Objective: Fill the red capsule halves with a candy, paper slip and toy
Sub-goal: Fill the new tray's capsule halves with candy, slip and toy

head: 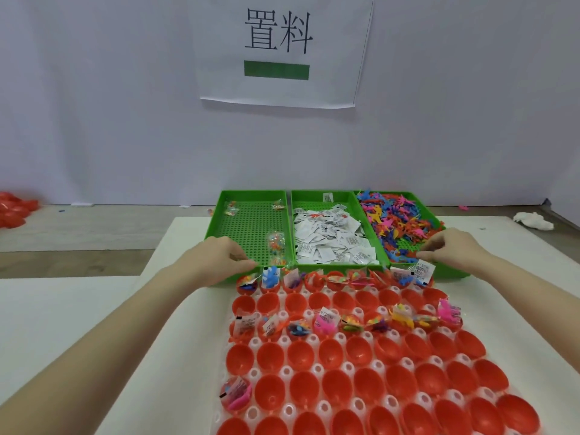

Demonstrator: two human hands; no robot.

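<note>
I am partway through the filling. My left hand (224,257) rests at the near rim of the green perforated plastic tray on the left (216,229), fingers curled toward the thumb; whether anything is pinched there I cannot tell. That tray holds only a few clear candy packets (275,244), so supply is thin. My right hand (452,248) sits at the near corner of the right green tray heaped with small multicoloured plastic toys (398,219), fingers drawn together as if picking at one, with a white printed paper slip (423,271) just below the fingertips; I cannot see clearly whether it hangs from them. The middle green tray piled with white paper slips (329,238) lies between my hands.

The red plastic capsule halves (332,353) stand in rows on a clear moulded holder (314,340) in front of the trays. The far row and the third row look filled, one half at near left too; most are empty.

I judge the step to be picking parts for the next half. Next I should secure a single toy and carry it to an empty half in the second row.
</note>
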